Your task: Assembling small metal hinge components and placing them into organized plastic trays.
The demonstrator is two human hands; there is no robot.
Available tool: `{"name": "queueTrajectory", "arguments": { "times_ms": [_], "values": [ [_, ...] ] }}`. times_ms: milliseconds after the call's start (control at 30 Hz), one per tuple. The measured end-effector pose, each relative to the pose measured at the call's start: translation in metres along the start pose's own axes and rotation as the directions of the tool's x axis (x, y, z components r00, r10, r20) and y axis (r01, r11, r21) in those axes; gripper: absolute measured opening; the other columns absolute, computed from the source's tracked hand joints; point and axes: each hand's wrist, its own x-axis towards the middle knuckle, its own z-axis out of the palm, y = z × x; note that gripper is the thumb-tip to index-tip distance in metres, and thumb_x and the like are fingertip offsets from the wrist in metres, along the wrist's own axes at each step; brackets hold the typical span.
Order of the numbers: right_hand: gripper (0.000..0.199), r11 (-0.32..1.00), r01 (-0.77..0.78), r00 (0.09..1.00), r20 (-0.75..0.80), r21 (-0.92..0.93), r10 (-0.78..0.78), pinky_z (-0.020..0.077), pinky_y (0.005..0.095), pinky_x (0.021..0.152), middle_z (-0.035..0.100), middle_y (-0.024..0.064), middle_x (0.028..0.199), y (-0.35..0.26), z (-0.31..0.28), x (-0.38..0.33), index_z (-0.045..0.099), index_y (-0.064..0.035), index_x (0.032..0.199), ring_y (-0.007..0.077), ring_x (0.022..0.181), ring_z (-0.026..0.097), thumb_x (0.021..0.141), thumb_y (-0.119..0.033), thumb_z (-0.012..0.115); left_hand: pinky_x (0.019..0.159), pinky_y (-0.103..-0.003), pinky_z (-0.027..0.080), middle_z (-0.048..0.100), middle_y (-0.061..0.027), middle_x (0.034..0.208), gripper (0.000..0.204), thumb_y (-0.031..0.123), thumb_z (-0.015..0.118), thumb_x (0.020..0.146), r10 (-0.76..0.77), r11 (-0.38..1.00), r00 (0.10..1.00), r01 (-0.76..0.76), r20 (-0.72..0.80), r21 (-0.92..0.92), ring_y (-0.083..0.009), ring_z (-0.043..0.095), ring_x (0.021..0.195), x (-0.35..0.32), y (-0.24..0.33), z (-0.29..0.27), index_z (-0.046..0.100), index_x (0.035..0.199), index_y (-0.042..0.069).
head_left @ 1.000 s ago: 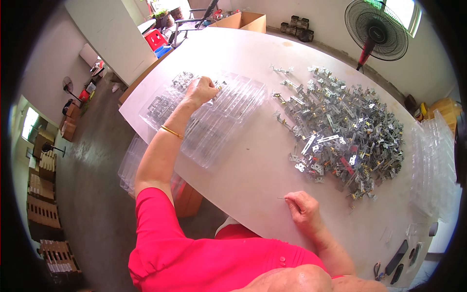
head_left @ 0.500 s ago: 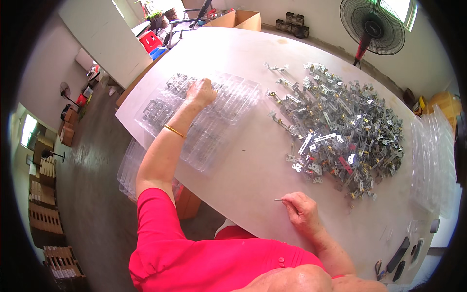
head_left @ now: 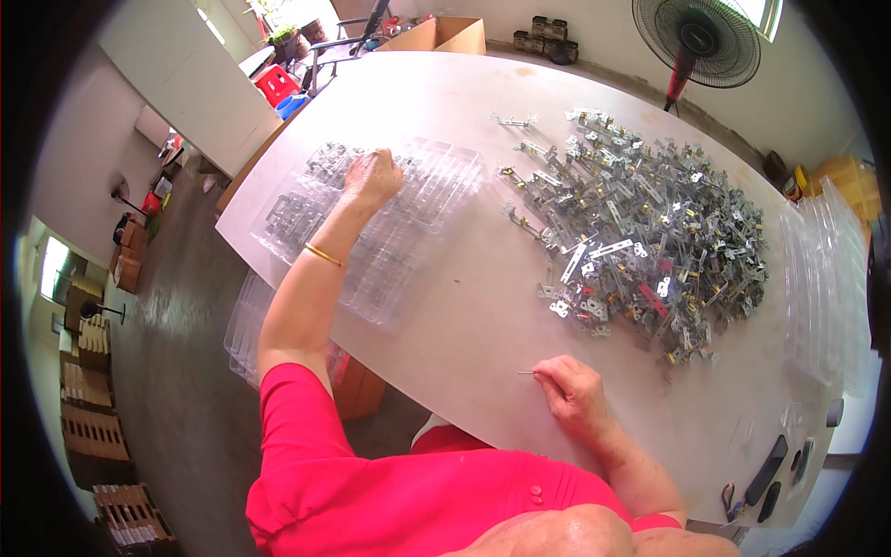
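My left hand (head_left: 373,178) reaches over a clear plastic compartment tray (head_left: 376,283) on the left half of the table, its fingers curled down at the filled rows. What those fingers hold, if anything, is hidden beneath the hand. Small grey metal parts (head_left: 295,215) lie in the tray's left and far compartments. Close to the table's near edge, my right hand (head_left: 574,392) pinches a thin metal pin (head_left: 526,372) between thumb and forefinger, its end sticking out to the left. Right of centre spreads a large heap of metal bracket assemblies (head_left: 650,232).
Stacked clear trays (head_left: 821,288) stand at the table's right edge. Pliers (head_left: 729,501) and a black elongated object (head_left: 766,472) lie at the near right. More clear trays (head_left: 243,325) sit below the left edge. A fan (head_left: 696,42) stands beyond the far side.
The view has shifted slightly. My left hand stays over the tray and my right hand still pinches the pin; neither has plainly moved across the table.
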Motion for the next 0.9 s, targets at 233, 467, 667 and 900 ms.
{"name": "queueTrajectory", "arguments": {
  "times_ms": [233, 467, 667, 900],
  "values": [
    [0.011, 0.991, -0.065, 0.997, -0.025, 0.12, 0.068, 0.0515, 0.036, 0.063, 0.067, 0.0109, 0.084, 0.005, 0.001, -0.002, 0.067, -0.0047, 0.096, 0.0291, 0.072, 0.065, 0.086, -0.001, 0.072, 0.073, -0.037, 0.054, 0.071, -0.0159, 0.082, 0.024, 0.024, 0.066, 0.09, 0.329, 0.864, 0.943, -0.325, -0.057, -0.384, -0.0259, 0.07, 0.078, -0.085, 0.098, -0.043, 0.072, 0.097, 0.002],
    [0.012, 0.993, -0.077, 0.997, -0.015, 0.087, 0.079, 0.0507, 0.0349, 0.064, 0.066, 0.0112, 0.083, 0.01, 0.002, -0.01, 0.067, -0.004, 0.096, 0.027, 0.071, 0.065, 0.086, -0.002, 0.073, 0.07, -0.036, 0.056, 0.065, -0.0148, 0.098, 0.018, 0.007, 0.065, 0.093, 0.857, 0.09, 0.513, -0.243, -0.049, -0.966, -0.0283, 0.068, 0.089, -0.211, 0.202, -0.103, 0.062, 0.11, 0.001],
    [0.011, 0.989, -0.101, 0.994, -0.019, 0.109, 0.104, 0.0497, 0.0354, 0.063, 0.065, 0.0113, 0.083, 0.008, 0.006, -0.009, 0.067, -0.0049, 0.097, 0.0273, 0.071, 0.064, 0.088, -0.003, 0.072, 0.075, -0.044, 0.053, 0.062, -0.0167, 0.095, 0.025, 0.021, 0.059, 0.092, 0.928, 0.269, 0.312, -0.189, 0.202, -0.944, -0.0374, 0.063, 0.084, -0.25, 0.24, -0.152, 0.062, 0.11, 0.004],
    [0.01, 0.974, -0.176, 0.984, 0.002, 0.144, 0.178, 0.0505, 0.0372, 0.064, 0.066, 0.0116, 0.086, 0.006, 0.002, -0.004, 0.066, -0.0048, 0.098, 0.0293, 0.073, 0.064, 0.089, -0.003, 0.071, 0.077, -0.037, 0.051, 0.066, -0.0109, 0.094, 0.019, 0.013, 0.06, 0.093, 0.856, -0.115, 0.505, -0.014, -0.106, -0.993, -0.0293, 0.063, 0.087, -0.273, 0.239, -0.133, 0.064, 0.11, 0.006]
  ]
}}
